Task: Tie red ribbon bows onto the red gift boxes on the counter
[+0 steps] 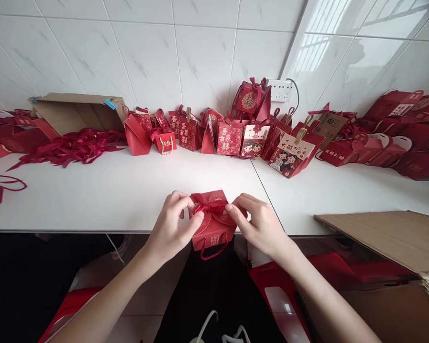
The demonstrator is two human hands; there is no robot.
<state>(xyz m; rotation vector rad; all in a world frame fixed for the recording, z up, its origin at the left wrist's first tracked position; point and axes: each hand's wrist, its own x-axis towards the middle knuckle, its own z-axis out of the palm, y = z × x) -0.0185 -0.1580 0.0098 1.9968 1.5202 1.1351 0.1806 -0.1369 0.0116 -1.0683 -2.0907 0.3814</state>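
Observation:
A red gift box (pixel 214 228) with gold lettering and a red cord handle (pixel 214 252) sits at the table's front edge, close to my body. Across its top runs a red ribbon (pixel 209 206) tied in a bow. My left hand (pixel 175 221) pinches the bow's left side between thumb and fingers. On the other side, my right hand (pixel 255 219) has its thumb and fingertips closed on the right loop of the same ribbon. The box's underside and back are hidden.
Behind stands a row of red gift boxes (pixel 229 138) along the tiled wall. Loose ribbons (pixel 82 145) spill from an open cardboard box (pixel 82 112) at left. More red boxes (pixel 389 128) are piled at right, above a large carton (pixel 379 233). A power strip (pixel 280 90) is on the wall.

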